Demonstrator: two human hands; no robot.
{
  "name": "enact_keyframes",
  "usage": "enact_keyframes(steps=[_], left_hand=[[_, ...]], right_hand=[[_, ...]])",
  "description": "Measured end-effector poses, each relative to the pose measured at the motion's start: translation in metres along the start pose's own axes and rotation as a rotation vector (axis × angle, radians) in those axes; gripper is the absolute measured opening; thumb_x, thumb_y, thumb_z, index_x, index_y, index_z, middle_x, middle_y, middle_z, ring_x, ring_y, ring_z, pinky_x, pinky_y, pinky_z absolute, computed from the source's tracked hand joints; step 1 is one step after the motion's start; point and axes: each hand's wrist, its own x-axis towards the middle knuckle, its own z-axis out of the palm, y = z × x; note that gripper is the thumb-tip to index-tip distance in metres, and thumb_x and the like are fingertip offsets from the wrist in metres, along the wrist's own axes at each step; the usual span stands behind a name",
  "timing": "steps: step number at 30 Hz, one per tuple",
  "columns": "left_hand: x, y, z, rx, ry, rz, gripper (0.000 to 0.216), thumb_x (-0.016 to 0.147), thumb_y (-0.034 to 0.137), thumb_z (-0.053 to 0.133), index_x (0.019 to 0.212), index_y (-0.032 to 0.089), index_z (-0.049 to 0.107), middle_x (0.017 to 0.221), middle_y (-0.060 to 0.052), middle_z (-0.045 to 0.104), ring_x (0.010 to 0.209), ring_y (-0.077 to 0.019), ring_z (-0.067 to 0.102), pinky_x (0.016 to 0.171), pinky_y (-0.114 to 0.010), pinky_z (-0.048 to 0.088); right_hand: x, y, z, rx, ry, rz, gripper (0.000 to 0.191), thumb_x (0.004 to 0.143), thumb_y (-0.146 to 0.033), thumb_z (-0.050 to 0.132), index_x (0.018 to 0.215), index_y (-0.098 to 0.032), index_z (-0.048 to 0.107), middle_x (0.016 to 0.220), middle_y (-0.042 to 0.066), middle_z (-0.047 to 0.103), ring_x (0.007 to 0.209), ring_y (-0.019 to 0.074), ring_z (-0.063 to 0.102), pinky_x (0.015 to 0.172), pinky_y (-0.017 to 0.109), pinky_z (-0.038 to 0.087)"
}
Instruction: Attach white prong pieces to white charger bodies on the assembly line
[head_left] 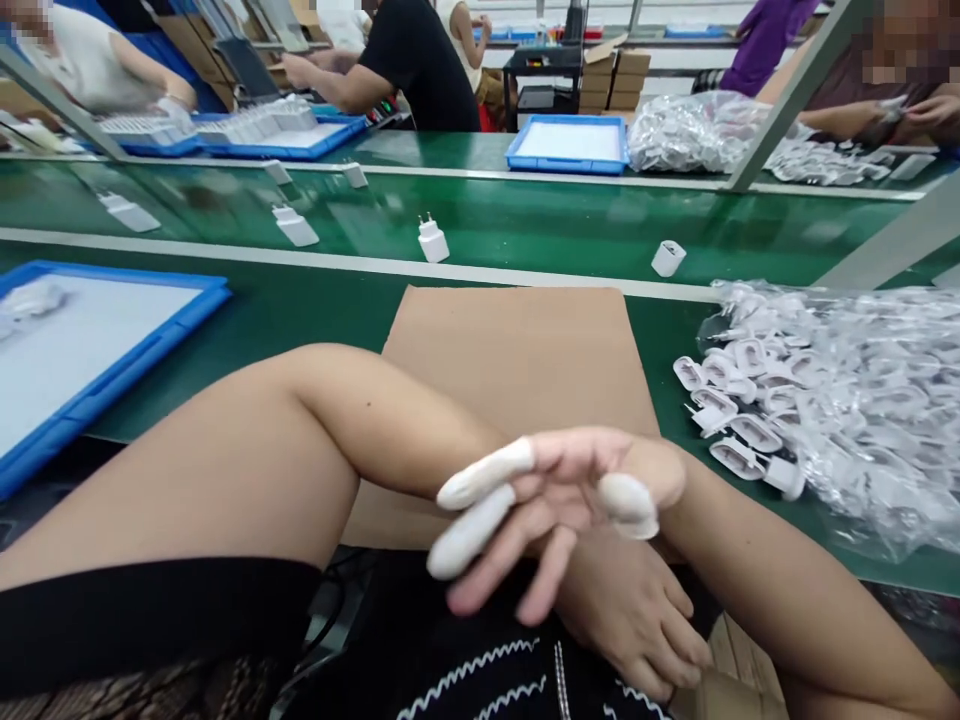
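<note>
My arms are crossed in front of me over my lap. My right hand (555, 490) lies on top of my left wrist, fingers stretched out to the left and holding nothing. White finger cots cover its thumb, index and middle fingertips. My left hand (634, 615) rests back up beneath it on my dark clothing, fingers relaxed and pointing down to the right, with nothing seen in them. A brown cardboard sheet (517, 350) lies on the green bench just beyond both hands.
A clear bag and a loose heap of white plug parts (847, 400) lie at right. A blue tray (97, 350) sits at left. White chargers (433, 240) stand on the green belt. Other people work at the far bench beside another blue tray (568, 145).
</note>
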Motion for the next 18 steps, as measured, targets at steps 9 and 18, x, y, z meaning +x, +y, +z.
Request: enact_keyframes(steps=[9, 18], left_hand=[[0.002, -0.017, 0.039, 0.724, 0.394, 0.521, 0.043, 0.098, 0.042, 0.034, 0.113, 0.058, 0.071, 0.104, -0.002, 0.072, 0.112, -0.0290, 0.065, 0.092, -0.057, 0.048], [0.023, -0.017, 0.055, 0.727, 0.478, 0.663, 0.053, 0.100, 0.039, 0.024, 0.109, 0.057, 0.073, 0.091, -0.006, 0.072, 0.100, -0.0275, 0.071, 0.082, -0.054, 0.057]], right_hand=[[0.001, -0.008, -0.040, -0.031, 0.715, -0.493, 0.035, 0.093, -0.042, 0.064, 0.123, -0.024, 0.067, 0.128, 0.007, 0.071, 0.112, 0.0204, 0.069, 0.102, 0.038, 0.054], [0.011, 0.003, -0.058, 0.070, 1.016, -0.339, 0.018, 0.093, -0.022, 0.060, 0.110, -0.020, 0.067, 0.118, 0.010, 0.074, 0.101, 0.0164, 0.071, 0.088, 0.029, 0.057]])
